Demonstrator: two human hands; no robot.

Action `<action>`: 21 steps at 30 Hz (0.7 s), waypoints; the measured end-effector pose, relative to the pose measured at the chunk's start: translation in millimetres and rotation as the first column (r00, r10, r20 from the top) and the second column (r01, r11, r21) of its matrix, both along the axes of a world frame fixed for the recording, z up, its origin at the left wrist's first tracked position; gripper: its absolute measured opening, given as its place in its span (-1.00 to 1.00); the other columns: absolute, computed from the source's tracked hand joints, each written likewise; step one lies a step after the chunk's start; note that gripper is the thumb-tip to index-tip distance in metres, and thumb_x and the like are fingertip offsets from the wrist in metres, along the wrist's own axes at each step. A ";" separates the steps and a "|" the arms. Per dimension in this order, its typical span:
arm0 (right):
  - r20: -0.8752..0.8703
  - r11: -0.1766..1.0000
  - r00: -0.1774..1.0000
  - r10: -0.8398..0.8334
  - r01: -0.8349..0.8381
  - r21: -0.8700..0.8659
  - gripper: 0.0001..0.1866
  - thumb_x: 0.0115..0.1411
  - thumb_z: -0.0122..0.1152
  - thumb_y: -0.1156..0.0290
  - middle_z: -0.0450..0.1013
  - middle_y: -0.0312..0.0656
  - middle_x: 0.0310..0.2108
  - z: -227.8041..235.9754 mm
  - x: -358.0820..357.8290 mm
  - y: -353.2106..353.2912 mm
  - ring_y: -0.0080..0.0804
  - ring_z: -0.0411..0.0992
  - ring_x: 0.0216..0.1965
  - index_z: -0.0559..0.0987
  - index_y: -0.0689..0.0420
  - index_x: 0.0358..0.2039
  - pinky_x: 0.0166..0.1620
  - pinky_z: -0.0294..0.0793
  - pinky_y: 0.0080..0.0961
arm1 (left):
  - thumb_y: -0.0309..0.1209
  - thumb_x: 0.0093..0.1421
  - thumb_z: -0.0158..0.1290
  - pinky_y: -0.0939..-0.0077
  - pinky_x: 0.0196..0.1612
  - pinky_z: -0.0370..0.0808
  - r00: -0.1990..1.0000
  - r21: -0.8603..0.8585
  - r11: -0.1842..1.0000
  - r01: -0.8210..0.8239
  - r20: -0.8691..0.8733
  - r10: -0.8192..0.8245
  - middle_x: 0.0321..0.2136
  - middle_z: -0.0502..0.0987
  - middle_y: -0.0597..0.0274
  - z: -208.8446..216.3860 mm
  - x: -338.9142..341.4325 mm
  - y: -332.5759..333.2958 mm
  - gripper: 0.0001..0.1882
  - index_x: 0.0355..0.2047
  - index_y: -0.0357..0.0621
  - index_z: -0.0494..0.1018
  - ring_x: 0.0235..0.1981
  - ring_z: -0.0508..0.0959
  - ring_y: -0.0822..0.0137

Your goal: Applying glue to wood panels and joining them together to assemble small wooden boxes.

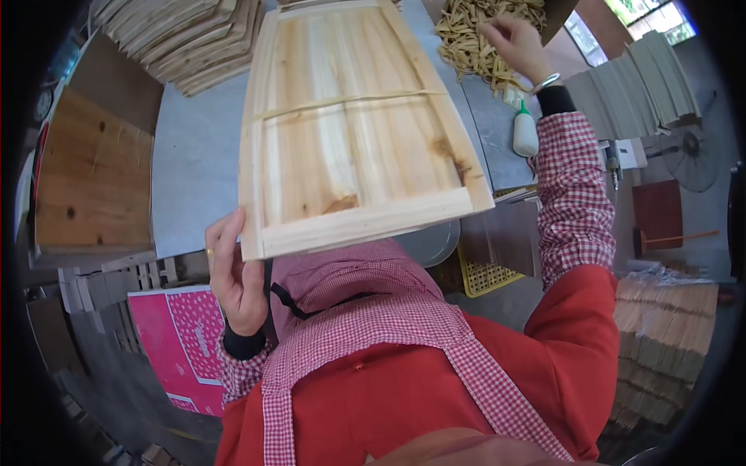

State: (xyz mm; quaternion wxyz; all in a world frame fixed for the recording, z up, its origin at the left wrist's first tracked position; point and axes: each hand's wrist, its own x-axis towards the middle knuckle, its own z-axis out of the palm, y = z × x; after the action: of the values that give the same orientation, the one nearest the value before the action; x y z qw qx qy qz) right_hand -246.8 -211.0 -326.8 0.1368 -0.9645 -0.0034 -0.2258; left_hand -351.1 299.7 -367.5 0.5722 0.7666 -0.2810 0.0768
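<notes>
A pale wooden panel (350,147) with raised edge strips slants over the table, its near end toward me. A tan rubber band (353,101) is stretched across its middle. My left hand (237,272) grips the panel's near left corner, thumb below and fingers along the side. At the far right, my right hand (519,48) is over a heap of tan rubber bands (474,39), thumb and fingertips pinched together. Whether a band is between those fingertips is hard to make out. A white squeeze bottle (525,133) with a green tip stands near my right wrist.
Stacked thin wooden boards (186,39) lie at the far left of the grey table (194,171). A brown wooden box (93,171) stands at the left edge. Grey sheets (633,85) are stacked on the right. A yellow crate (486,276) and pink carton (175,342) sit lower down.
</notes>
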 end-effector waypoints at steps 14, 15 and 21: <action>-0.003 0.979 0.981 -0.195 0.194 -0.062 -0.82 0.10 0.10 0.35 0.51 0.00 -0.44 -126.9 43.6 -65.8 0.05 0.48 -0.35 0.59 0.16 -0.39 -0.27 0.46 -0.21 | -0.49 0.28 -0.18 0.36 0.11 0.23 0.981 -0.052 0.989 -0.137 0.130 0.143 -0.02 0.33 -0.03 -4.0 -19.4 -13.0 -0.58 0.13 -0.38 0.29 0.01 0.35 0.18; 0.110 0.973 0.967 -0.229 0.224 0.061 -0.81 0.10 0.10 0.33 0.51 0.00 -0.46 -107.2 54.1 -63.6 0.04 0.48 -0.38 0.59 0.16 -0.41 -0.30 0.45 -0.22 | -0.49 0.28 -0.17 0.36 0.11 0.24 0.981 -0.056 0.988 -0.145 0.123 0.151 -0.03 0.34 -0.02 -6.5 -20.5 -10.8 -0.58 0.13 -0.38 0.29 0.01 0.35 0.18; 0.209 0.978 0.962 -0.176 0.147 0.148 -0.78 0.08 0.19 0.32 0.49 -0.01 -0.55 -21.8 70.9 -72.0 -0.16 0.47 -0.50 0.57 0.23 -0.50 -0.39 0.41 -0.27 | -0.48 0.28 -0.16 0.40 0.10 0.23 0.983 -0.069 0.986 -0.149 0.098 0.155 -0.03 0.34 0.03 -9.5 -13.6 -6.0 -0.57 0.14 -0.38 0.28 0.00 0.35 0.23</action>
State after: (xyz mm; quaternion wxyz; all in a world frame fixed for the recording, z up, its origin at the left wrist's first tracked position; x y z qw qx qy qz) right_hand -175.9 -283.0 -348.6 0.1799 -0.9194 0.0749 -0.3417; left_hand -364.7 293.6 -377.0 0.5725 0.7631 -0.2482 0.1683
